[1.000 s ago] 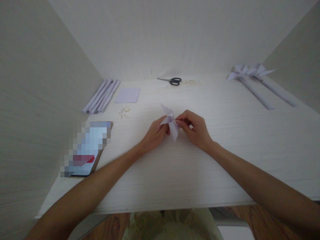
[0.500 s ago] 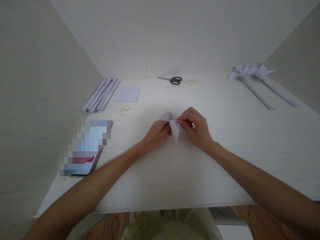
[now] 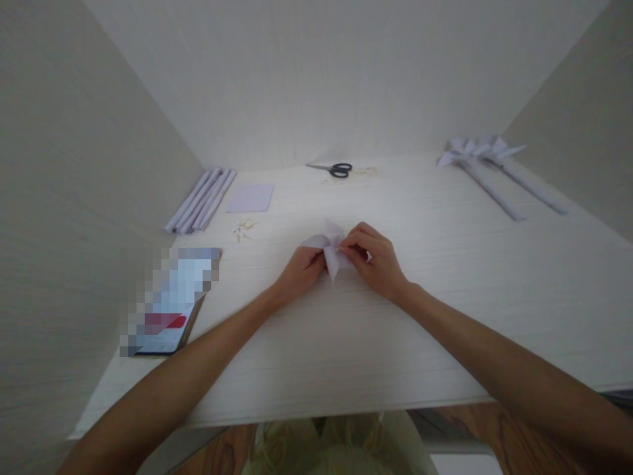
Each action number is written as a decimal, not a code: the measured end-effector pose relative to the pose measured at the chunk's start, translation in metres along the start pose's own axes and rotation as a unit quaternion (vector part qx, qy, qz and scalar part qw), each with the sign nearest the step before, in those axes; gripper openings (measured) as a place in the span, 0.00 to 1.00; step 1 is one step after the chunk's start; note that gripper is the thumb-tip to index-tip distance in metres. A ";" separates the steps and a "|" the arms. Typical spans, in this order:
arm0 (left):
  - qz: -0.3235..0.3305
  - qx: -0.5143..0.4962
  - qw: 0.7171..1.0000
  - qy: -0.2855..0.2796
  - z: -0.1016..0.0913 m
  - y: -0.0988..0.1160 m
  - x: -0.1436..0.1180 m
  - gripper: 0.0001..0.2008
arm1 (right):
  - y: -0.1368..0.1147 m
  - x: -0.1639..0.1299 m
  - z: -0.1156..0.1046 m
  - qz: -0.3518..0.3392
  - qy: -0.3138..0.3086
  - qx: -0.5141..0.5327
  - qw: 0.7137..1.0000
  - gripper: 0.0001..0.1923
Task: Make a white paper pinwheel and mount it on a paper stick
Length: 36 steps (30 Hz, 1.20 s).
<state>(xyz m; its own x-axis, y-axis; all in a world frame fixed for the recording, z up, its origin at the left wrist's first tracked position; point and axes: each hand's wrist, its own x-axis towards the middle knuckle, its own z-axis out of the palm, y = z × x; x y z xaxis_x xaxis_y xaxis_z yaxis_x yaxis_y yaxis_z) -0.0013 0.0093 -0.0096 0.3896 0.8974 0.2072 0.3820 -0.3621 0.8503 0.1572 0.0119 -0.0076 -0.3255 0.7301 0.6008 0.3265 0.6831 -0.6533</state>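
A pale lilac paper pinwheel (image 3: 331, 258), its blades folded in to the middle, is held above the table at the centre of the head view. My left hand (image 3: 302, 272) is closed on its left side, with thumb and fingers gripping the paper from below. My right hand (image 3: 374, 260) pinches at the pinwheel's centre from the right. Whatever small thing sits between those fingertips is too small to make out. To the left of the hands lies a small pile of short pale sticks (image 3: 243, 229).
Several rolled paper tubes (image 3: 200, 201) and a square paper sheet (image 3: 250, 198) lie at the back left. Scissors (image 3: 340, 170) rest at the back beside pale scraps (image 3: 364, 171). Two pinwheels on paper sticks (image 3: 487, 181) are at the back right. A phone (image 3: 173, 303) lies at left.
The whole view has shifted a little. The pinwheel has turned to show more of its blades, and my right fingertips stay at its centre.
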 end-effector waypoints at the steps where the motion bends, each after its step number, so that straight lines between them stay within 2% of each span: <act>1: 0.003 0.002 1.000 0.002 0.000 -0.001 0.000 0.12 | 0.000 0.000 0.000 0.003 0.000 0.001 1.000 0.06; 9: 0.016 0.008 0.999 0.035 0.001 -0.001 -0.001 0.13 | 0.000 0.001 -0.001 0.018 0.013 -0.011 1.000 0.03; 16: 0.011 0.004 0.999 0.035 0.001 0.000 -0.001 0.12 | 0.000 0.002 -0.001 0.008 0.011 -0.028 1.000 0.04; 22: 0.016 0.026 0.999 0.023 0.000 -0.002 -0.002 0.12 | 0.000 0.003 -0.001 0.001 -0.006 -0.010 1.000 0.04; 27: 0.018 0.007 1.000 0.022 0.001 -0.005 -0.004 0.12 | -0.002 0.004 0.000 -0.004 -0.013 0.004 1.000 0.05; 36: -0.009 -0.020 1.000 0.015 -0.001 -0.004 -0.004 0.12 | 0.000 0.005 0.001 0.018 -0.026 0.047 0.998 0.04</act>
<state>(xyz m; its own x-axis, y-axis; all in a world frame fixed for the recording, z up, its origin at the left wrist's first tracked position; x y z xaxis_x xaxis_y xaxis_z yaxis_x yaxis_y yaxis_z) -0.0049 0.0076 -0.0133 0.3571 0.9111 0.2056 0.3540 -0.3358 0.8729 0.1545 0.0158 -0.0049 -0.3606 0.7509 0.5533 0.2550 0.6500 -0.7159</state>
